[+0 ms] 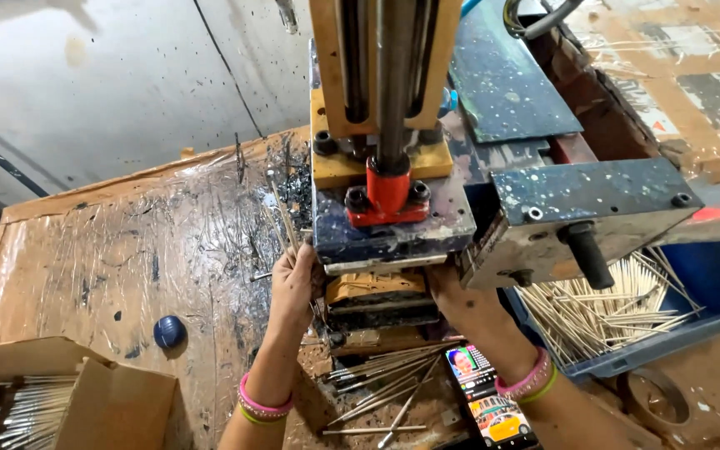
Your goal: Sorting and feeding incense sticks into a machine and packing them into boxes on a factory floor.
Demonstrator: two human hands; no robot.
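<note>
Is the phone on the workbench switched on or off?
On: the phone by the right hand shows bright colour pictures on its screen.

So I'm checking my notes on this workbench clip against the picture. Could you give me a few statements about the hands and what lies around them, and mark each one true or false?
1. The left hand holds thin sticks beside the press machine. True.
2. The right hand rests on the dark blue ball. False: the ball lies apart on the plastic-covered table, left of both hands; the right hand reaches under the machine.
3. A blue tray at the right holds many pale sticks. True.
4. Both wrists are bare. False: each wears pink and yellow-green bangles.
5. A phone with a lit screen lies near the right wrist. True.
</note>
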